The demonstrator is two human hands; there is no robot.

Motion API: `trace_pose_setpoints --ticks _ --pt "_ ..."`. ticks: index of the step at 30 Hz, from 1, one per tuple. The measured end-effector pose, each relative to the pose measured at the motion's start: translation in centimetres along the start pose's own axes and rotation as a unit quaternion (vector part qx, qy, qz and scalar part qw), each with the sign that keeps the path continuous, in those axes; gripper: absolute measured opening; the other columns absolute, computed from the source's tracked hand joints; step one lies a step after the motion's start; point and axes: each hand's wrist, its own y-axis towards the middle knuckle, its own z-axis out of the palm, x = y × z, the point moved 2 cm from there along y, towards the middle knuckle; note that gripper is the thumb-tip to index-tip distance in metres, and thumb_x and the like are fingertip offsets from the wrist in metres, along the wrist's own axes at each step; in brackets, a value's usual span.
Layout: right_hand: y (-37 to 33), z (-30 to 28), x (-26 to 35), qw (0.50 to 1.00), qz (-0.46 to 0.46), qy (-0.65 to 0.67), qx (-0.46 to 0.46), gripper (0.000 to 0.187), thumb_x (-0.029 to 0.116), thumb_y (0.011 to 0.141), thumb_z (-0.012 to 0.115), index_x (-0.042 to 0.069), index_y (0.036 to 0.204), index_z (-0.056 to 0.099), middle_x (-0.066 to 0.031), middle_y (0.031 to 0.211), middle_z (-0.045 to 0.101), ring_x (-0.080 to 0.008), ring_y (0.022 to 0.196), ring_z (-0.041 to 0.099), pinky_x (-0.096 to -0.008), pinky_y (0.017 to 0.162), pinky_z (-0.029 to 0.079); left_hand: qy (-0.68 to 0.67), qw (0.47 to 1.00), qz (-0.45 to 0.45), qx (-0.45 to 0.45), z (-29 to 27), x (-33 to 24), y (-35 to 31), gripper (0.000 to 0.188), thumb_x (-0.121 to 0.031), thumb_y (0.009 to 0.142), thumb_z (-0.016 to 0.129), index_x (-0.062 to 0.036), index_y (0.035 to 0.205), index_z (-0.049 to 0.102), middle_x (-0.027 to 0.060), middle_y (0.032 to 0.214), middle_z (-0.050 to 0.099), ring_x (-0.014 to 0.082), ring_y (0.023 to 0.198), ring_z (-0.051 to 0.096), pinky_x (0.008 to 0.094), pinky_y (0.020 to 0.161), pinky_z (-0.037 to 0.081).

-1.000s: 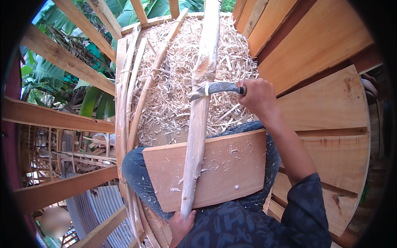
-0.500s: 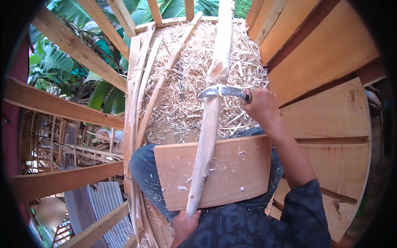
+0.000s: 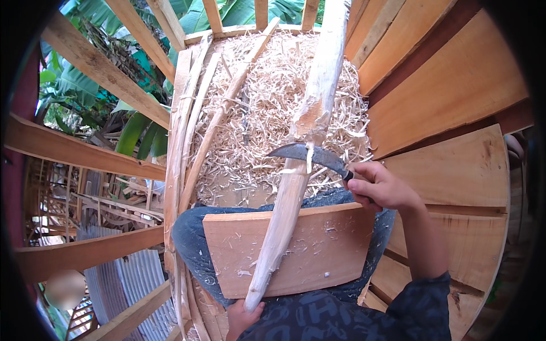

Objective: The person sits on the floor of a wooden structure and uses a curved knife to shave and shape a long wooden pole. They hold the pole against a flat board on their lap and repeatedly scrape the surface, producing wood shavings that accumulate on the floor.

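A long, pale wooden pole (image 3: 287, 207) slants away from my lap, its far end rising past the top of the view. My left hand (image 3: 244, 316) is closed round its near end by my waist. In my right hand (image 3: 382, 184) is the dark handle of a sickle (image 3: 331, 159). The curved blade lies across the pole, with a thin curl of wood hanging over it. Just beyond the blade, the pole has a rough brown knot. Beneath the pole a flat wooden board (image 3: 324, 250) rests across my thighs, dotted with small chips.
Wood shavings (image 3: 267, 113) cover the floor ahead. Several long sticks (image 3: 227, 105) lie along the left side. Slatted wooden rails (image 3: 85, 150) stand at the left, wide planks (image 3: 443, 170) at the right. Corrugated metal sheets (image 3: 145, 284) show beyond the left rails.
The sickle and my right hand have drawn nearer to me along the pole. The pole's far end has swung to the right, its near end slightly left.
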Motion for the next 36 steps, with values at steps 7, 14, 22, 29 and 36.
trace_pose_setpoints --ticks 7,14,22,29,36 --pt "0.3 3.0 -0.4 0.944 -0.149 -0.245 -0.164 0.028 0.026 0.081 0.063 0.0 0.086 0.055 -0.0098 0.058 0.052 -0.0165 0.053 0.052 -0.0314 0.051 0.041 0.007 0.999 -0.005 0.042 -1.5 0.6 -0.6 0.034 -0.029 0.067 0.074 0.0005 0.081 0.062 0.0155 0.065 0.061 0.0273 0.061 0.063 0.0344 0.056 0.048" --pt "0.3 4.2 -1.8 0.91 -0.216 -0.281 -0.214 0.028 0.028 0.081 0.063 0.002 0.083 0.055 -0.0128 0.057 0.053 -0.0204 0.049 0.051 -0.0315 0.051 0.041 -0.031 0.998 -0.011 0.051 -1.6 -0.1 -0.2 0.033 -0.027 0.068 0.073 0.0013 0.081 0.062 0.0149 0.065 0.062 0.0248 0.06 0.063 0.0335 0.056 0.047" --pt "-1.3 3.4 0.5 0.984 -0.043 -0.113 -0.129 0.026 0.021 0.083 0.06 0.001 0.068 0.052 0.001 0.051 0.042 -0.0069 0.049 0.037 -0.0264 0.045 0.032 -0.023 0.999 0.002 0.035 -1.2 0.6 -0.2 0.032 -0.026 0.068 0.074 0.002 0.078 0.062 0.0149 0.064 0.061 0.023 0.059 0.063 0.0335 0.055 0.047" --pt "-1.5 6.4 -0.4 0.959 -0.09 -0.24 0.123 0.028 0.023 0.084 0.059 -0.001 0.069 0.056 -0.0016 0.05 0.041 -0.0073 0.049 0.039 -0.0273 0.047 0.033 -0.037 0.998 0.011 0.043 -0.5 2.9 -0.4 0.034 -0.028 0.066 0.075 0.0016 0.077 0.062 0.0155 0.063 0.061 0.026 0.058 0.063 0.034 0.055 0.047" --pt "-2.1 6.0 -0.1 0.969 -0.08 -0.229 0.051 0.024 0.022 0.083 0.061 0.0 0.073 0.06 -0.0019 0.05 0.042 -0.006 0.049 0.038 -0.0253 0.046 0.032 -0.042 0.998 0.041 0.034 -0.1 2.9 0.0 0.034 -0.028 0.065 0.075 0.0013 0.074 0.062 0.0148 0.06 0.06 0.0268 0.055 0.062 0.0341 0.054 0.048"
